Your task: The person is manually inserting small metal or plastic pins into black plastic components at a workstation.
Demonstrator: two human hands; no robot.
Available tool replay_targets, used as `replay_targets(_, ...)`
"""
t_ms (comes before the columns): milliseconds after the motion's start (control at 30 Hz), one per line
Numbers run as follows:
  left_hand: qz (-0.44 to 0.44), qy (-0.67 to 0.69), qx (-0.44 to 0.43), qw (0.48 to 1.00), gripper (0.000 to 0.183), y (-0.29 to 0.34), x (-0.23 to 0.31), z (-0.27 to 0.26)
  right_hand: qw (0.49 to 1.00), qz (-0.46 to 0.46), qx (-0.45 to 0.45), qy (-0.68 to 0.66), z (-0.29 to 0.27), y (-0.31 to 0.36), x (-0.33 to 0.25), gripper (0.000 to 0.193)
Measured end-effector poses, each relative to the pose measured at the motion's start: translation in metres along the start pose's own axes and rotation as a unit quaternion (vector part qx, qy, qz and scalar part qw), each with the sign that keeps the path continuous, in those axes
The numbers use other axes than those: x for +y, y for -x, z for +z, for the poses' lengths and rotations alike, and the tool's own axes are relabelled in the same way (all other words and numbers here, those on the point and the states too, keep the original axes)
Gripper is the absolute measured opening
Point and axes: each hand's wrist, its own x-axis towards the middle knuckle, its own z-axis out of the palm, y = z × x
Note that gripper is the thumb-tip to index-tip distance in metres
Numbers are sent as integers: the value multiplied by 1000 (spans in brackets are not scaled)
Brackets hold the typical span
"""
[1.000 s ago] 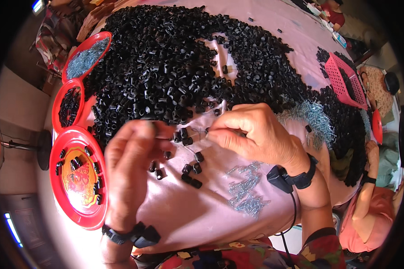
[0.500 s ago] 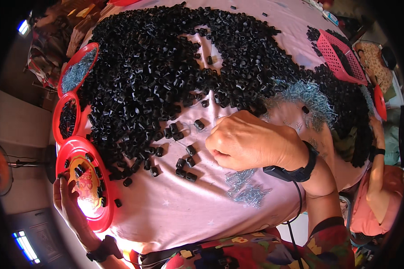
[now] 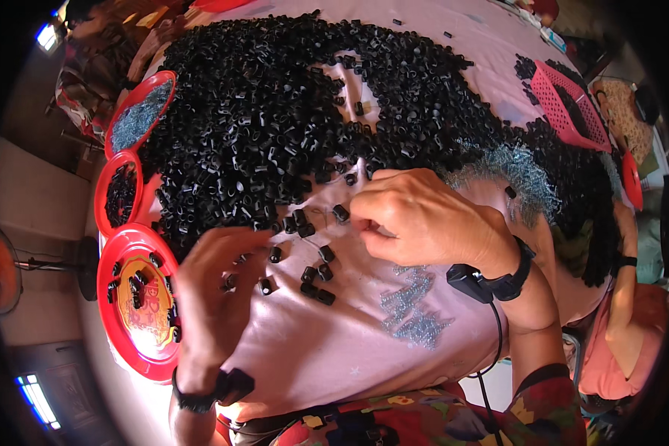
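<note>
My right hand [image 3: 431, 223] is closed in a pinch above the pink cloth [image 3: 334, 349]. Whatever its fingertips hold is hidden or too small to make out. A short black plastic cap-like piece [image 3: 340, 213] lies just left of those fingers. My left hand [image 3: 219, 297], smeared by motion, hovers over the near left edge of the large heap of black pieces [image 3: 253, 126]; whether it holds anything does not show. Several loose black pieces [image 3: 326, 253] lie between the two hands. Beside my left hand, a red plate [image 3: 111, 327] carries several more of them.
Small clear bluish bits lie in a near pile [image 3: 420, 327], a larger pile [image 3: 524, 175] and a red dish [image 3: 137, 123]. Another red dish [image 3: 100, 201] holds dark pieces. A pink basket [image 3: 572, 111] stands far right. Other people sit at the left and right edges.
My left hand has left the red plate and swung right, over the edge of the black heap. My right hand stays pinched in nearly the same place. The whole view has shifted slightly.
</note>
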Motion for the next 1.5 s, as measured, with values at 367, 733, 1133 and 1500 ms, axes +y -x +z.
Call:
replay_targets(367, 103, -150, -83, 980, 31, -41, -8, 65, 997, 61, 48, -4, -6, -2, 5, 7)
replay_targets(733, 116, -127, -63, 983, 28, -42, -12, 67, 996, 19, 58, -63, 3, -7, 7, 8)
replay_targets(1133, -112, 356, -81, 924, 21, -23, -18, 63, 988, -27, 95, -122, -3, -9, -6, 12)
replay_targets(1500, -177, 427, -102, 881, 24, -23, -20, 58, 986, -42, 114, -117, 0, -11, -9, 18)
